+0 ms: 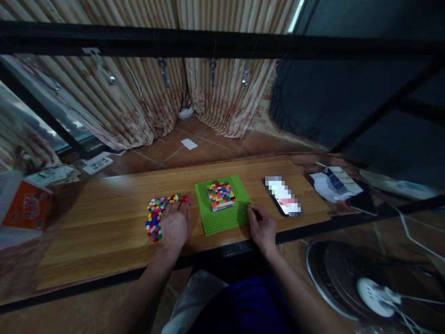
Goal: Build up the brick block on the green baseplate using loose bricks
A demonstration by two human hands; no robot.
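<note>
A green studded baseplate (222, 218) lies on the wooden table (104, 208) in front of me. A square block built of many coloured small bricks (220, 195) stands on its far half. My left hand (174, 226) lies flat, fingers stretched out, on a loose heap of coloured bricks (156, 211) left of the plate. My right hand (262, 227) rests at the plate's right edge with its fingers curled in a pinch; what they hold, if anything, is too small to see.
A phone (283, 195) lies right of the plate. Papers (333, 183) lie at the table's right end, an orange box (28, 204) at its left end. A fan (365, 283) stands on the floor lower right. A black bar (222, 44) crosses overhead.
</note>
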